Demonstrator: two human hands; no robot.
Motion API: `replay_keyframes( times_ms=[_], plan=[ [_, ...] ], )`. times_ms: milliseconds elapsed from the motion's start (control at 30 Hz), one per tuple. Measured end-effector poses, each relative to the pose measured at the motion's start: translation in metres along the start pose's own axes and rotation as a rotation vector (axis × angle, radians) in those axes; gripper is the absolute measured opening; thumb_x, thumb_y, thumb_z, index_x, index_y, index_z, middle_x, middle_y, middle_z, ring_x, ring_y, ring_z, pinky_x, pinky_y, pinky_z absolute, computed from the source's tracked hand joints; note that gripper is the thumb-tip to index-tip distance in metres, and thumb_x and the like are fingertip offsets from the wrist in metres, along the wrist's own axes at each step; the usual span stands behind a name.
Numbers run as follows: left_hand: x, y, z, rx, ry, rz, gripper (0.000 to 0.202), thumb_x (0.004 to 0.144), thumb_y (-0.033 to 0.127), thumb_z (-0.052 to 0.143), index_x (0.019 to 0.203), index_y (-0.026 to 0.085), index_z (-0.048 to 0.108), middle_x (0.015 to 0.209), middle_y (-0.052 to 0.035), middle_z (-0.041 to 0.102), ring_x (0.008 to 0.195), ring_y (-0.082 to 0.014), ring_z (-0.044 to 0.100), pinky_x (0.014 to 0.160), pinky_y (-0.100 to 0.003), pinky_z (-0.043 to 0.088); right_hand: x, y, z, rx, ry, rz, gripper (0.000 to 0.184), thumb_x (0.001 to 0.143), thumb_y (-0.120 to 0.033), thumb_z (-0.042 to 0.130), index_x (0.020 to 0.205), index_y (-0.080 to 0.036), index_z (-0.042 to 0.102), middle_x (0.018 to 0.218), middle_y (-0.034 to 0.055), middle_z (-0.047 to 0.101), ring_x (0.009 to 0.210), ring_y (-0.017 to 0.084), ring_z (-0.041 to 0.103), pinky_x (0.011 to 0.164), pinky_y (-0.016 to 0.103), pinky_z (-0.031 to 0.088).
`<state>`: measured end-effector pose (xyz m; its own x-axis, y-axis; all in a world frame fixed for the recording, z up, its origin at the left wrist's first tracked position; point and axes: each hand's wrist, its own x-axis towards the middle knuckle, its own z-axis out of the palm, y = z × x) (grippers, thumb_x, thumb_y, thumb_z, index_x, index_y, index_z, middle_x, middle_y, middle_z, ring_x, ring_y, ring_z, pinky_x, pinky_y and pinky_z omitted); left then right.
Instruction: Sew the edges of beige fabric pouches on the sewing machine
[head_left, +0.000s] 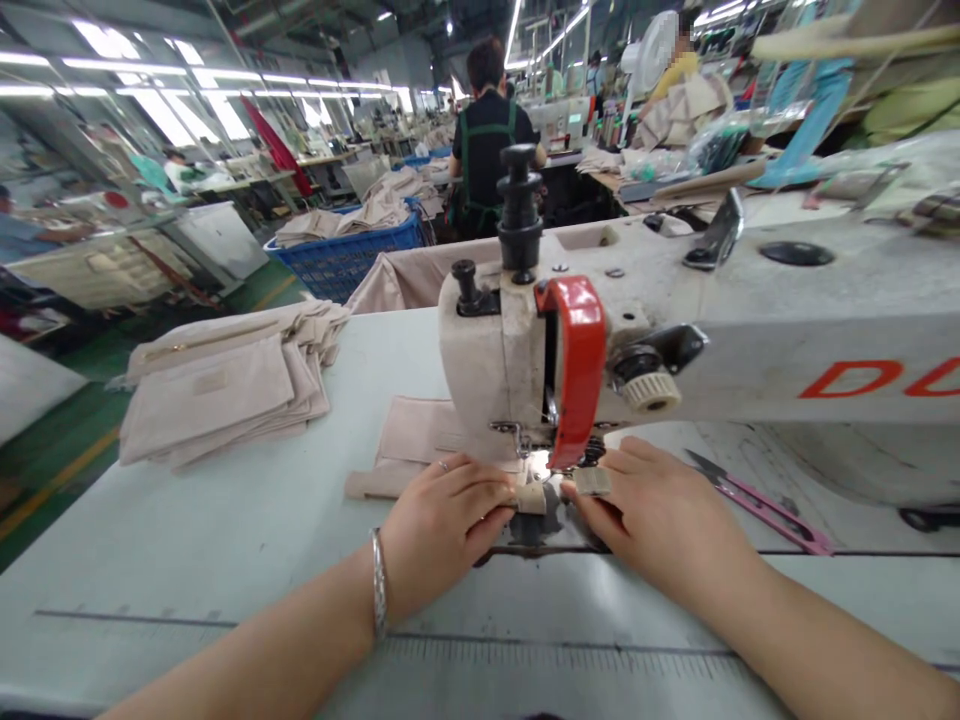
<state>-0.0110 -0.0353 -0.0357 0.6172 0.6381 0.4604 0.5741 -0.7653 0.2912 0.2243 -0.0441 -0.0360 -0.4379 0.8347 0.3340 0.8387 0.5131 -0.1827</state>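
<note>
Gripping beige fabric (420, 430) at its 12 o'clock: left hand (442, 520), by sewing machine (675, 300). Right hand (664, 500) curled, grip unclear; pink snips (759, 497) at its 3 o'clock. Fabric stack (214, 395) on tabletop (285, 540), left hand's 10 o'clock.

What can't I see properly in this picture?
In the head view:
Flat beige cloth: its right part is partly hidden by the white metal sewing machine and the left hand.
Slanted red painted lettering: cut off by the right edge.
Thin black ruler marks: too small to count.
Faraway worker in white: small and blurred.
</note>
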Motion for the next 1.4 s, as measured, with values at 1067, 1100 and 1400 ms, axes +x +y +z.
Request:
replay_keyframes(
  times_ms=[1067,1100,1400],
  plan=[
    [0.022,-0.007,0.013,0.009,-0.002,-0.110,0.009,0.085,0.014,0.063,0.088,0.019,0.070,0.091,-0.0015,0.072,0.088,-0.0187,0.064,0.086,-0.033,0.052,0.009,-0.013,0.019,0.083,0.062,-0.163,0.020,0.088,-0.012,0.055,0.103,-0.017,0.068,0.103,0.0103,0.070,0.091,0.026,0.064,0.078,0.040,0.055],
    [0.022,-0.007,0.013,0.010,-0.002,-0.111,0.009,0.085,0.014,0.063,0.087,0.019,0.070,0.091,-0.0016,0.072,0.087,-0.0186,0.064,0.086,-0.033,0.052,0.009,-0.013,0.019,0.083,0.063,-0.164,0.021,0.088,-0.011,0.056,0.104,-0.017,0.068,0.103,0.0107,0.070,0.091,0.027,0.064,0.078,0.040,0.055],
    [0.023,-0.007,0.015,0.009,0.010,-0.138,0.011,0.085,0.014,0.063,0.086,0.021,0.071,0.091,-0.0018,0.072,0.086,-0.0184,0.064,0.084,-0.033,0.053,0.010,-0.012,0.019,0.076,0.060,-0.159,0.020,0.087,-0.011,0.057,0.102,-0.017,0.068,0.102,0.0101,0.071,0.094,0.026,0.065,0.080,0.041,0.055]
  ],
)
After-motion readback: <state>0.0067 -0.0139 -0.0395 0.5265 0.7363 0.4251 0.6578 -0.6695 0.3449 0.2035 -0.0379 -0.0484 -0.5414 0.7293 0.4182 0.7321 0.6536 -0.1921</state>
